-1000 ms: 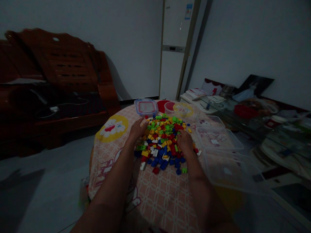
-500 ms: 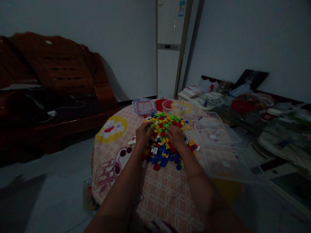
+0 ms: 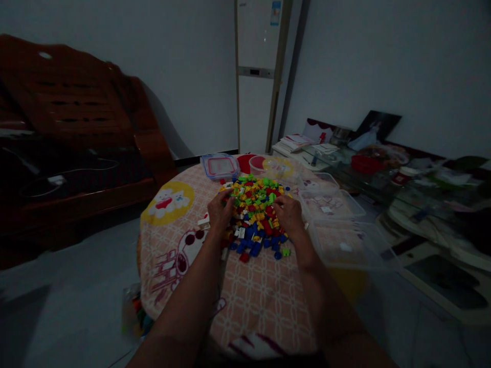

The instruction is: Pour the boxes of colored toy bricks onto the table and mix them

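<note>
A heap of small toy building bricks [image 3: 255, 217] in green, yellow, red, blue and white lies on a round table with a patterned pink cloth [image 3: 264, 296]. At the left edge of the heap is my left hand [image 3: 220, 212], its fingers bent inward and drawn together; what they hold, if anything, is too small to make out. My right hand [image 3: 289, 214] sits at the opposite side with thumb and fingertips pinched near a green brick [image 3: 272, 198]. Whether that brick is in the pinch is unclear. Blue bricks [image 3: 251, 243] gather at the heap's near side.
Clear plastic trays [image 3: 347, 245] line the table's right side. A lidded box [image 3: 220, 166] and a clear round tub [image 3: 258, 163] stand at the far edge. A wooden bench [image 3: 80, 117] is to the left, a cluttered glass-topped stand [image 3: 341, 171] to the right.
The view has shifted slightly to the right. My right hand has moved outward from the middle of the heap to its right side. My left hand stays at the left edge, fingers closer together.
</note>
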`<act>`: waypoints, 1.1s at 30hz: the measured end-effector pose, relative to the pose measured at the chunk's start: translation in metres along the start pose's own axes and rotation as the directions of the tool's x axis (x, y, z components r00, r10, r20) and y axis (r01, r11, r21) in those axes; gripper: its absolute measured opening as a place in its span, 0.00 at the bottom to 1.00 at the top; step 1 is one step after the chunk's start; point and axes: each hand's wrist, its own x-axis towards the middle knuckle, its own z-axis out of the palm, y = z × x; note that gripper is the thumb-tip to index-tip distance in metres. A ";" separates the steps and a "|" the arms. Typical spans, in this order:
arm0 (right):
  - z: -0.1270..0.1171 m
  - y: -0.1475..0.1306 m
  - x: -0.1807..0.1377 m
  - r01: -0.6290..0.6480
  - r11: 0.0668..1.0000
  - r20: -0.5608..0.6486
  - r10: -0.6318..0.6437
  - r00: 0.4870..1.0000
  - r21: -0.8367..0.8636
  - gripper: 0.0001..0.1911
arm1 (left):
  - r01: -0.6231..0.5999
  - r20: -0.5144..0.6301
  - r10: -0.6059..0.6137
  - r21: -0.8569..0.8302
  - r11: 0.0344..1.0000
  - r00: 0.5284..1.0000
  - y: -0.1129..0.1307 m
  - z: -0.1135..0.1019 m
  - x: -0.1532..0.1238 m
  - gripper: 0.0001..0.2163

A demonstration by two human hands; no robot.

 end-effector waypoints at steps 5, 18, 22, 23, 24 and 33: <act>-0.033 0.011 -0.036 -0.074 0.997 -0.008 0.074 0.997 -0.007 0.07 | 0.016 0.038 -0.019 0.055 0.998 0.999 0.000 -0.003 0.002 0.17; -0.092 0.076 -0.099 -0.290 0.924 -0.226 0.235 0.945 -0.249 0.10 | 0.074 0.081 -0.081 0.084 0.994 0.993 -0.006 -0.012 0.008 0.21; -0.098 0.063 -0.102 -0.269 0.922 -0.321 0.175 0.931 -0.277 0.16 | 0.061 0.070 -0.066 0.080 0.995 0.995 -0.006 -0.012 0.008 0.20; -0.099 0.056 -0.103 -0.239 0.933 -0.309 0.151 0.939 -0.269 0.17 | 0.059 0.068 -0.064 0.076 0.995 0.996 -0.006 -0.012 0.008 0.20; -0.100 0.048 -0.107 -0.204 0.945 -0.272 0.132 0.953 -0.257 0.17 | 0.059 0.068 -0.064 0.073 0.996 0.996 -0.006 -0.012 0.008 0.19; -0.088 0.008 -0.173 -0.063 0.900 0.317 0.216 0.924 -0.430 0.20 | 0.055 0.056 -0.059 0.086 0.995 0.997 -0.005 -0.012 0.008 0.19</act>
